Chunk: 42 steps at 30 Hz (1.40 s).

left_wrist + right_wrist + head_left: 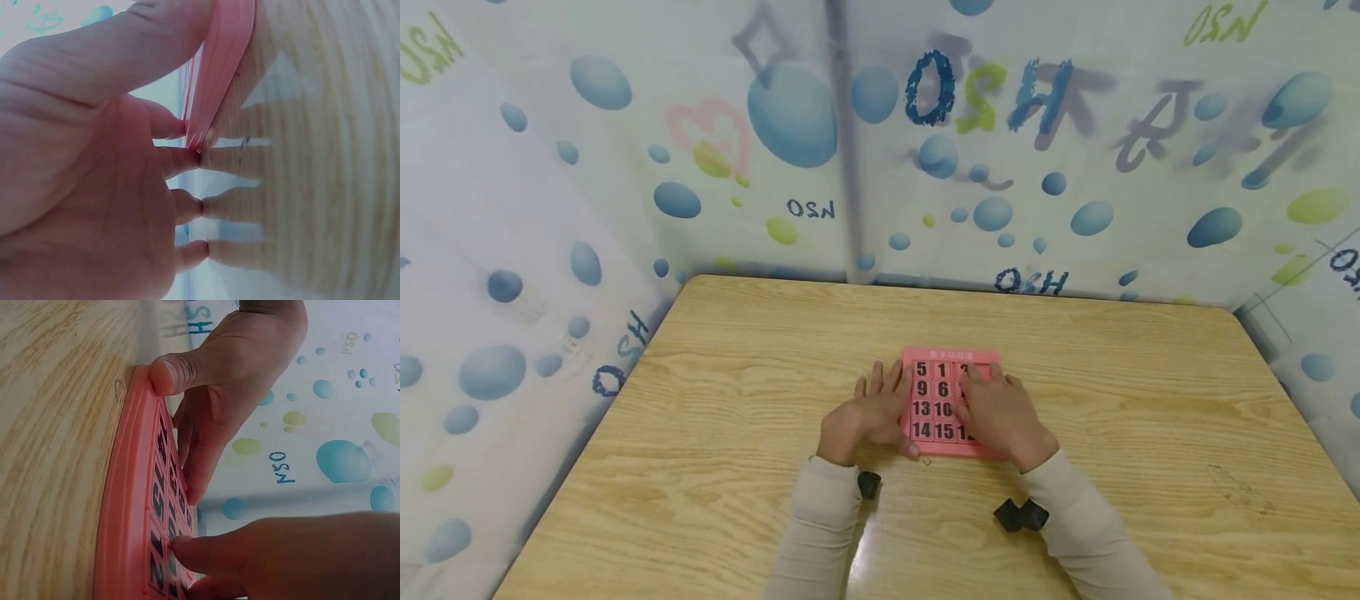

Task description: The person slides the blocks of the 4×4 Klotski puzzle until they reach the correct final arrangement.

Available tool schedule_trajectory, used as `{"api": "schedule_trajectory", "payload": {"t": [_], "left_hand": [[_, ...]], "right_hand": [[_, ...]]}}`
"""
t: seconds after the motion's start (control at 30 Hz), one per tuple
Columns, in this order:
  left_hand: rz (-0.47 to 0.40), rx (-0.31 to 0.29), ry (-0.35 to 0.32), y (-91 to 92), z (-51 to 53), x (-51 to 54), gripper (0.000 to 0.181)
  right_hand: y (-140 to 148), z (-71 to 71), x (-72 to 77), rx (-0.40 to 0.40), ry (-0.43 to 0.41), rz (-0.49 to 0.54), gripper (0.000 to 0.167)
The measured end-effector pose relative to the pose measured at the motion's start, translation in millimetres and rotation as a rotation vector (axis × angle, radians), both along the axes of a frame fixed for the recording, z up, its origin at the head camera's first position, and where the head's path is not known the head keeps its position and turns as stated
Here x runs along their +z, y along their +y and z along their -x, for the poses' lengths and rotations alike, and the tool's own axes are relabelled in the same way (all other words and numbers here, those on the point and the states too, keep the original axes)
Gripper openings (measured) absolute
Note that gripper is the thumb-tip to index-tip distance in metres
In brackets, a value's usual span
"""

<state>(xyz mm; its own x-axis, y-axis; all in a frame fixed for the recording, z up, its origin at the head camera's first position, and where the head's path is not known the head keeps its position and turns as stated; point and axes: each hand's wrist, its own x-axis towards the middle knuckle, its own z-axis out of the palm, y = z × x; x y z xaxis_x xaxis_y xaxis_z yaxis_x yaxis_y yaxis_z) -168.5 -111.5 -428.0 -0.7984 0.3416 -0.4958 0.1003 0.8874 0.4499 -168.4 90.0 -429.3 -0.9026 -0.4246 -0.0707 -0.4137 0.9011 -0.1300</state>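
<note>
A pink sliding number puzzle [942, 410] with black numerals on its tiles lies flat on the table. My left hand [876, 412] rests along its left side with fingers spread. In the left wrist view those fingertips touch the tabletop and the puzzle's edge [222, 69], and the thumb lies against the frame. The right wrist view shows the left thumb [178, 374] on the near corner. Over the right-hand columns, my right hand [1000, 412] touches the tiles with its thumb [206, 550] and fingertips, hiding several numbers.
The wooden table [760, 350] spreads around the puzzle. Behind it stands a wall covering [895, 183] printed with blue and green bubbles. Small black devices [1021, 515] sit by the wrists, next to the light sleeves [820, 517].
</note>
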Motion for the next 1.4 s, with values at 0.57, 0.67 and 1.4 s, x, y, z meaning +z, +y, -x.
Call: {"api": "schedule_trajectory", "payload": {"t": [0.57,0.67,1.4], "left_hand": [[-0.01,0.005,0.0,-1.0,-0.2,0.6,0.127],[-0.012,0.006,-0.001,-1.0,-0.1,0.4,0.127],[-0.026,0.004,-0.004,-0.8,-0.4,-0.4,0.127]], "right_hand": [[3,1.0,3.4,0.04,-0.025,0.023,0.048],[8,1.0,9.6,0.048,-0.072,0.031,0.049],[18,-9.2,37.5,-0.016,-0.315,-0.197,0.047]]}}
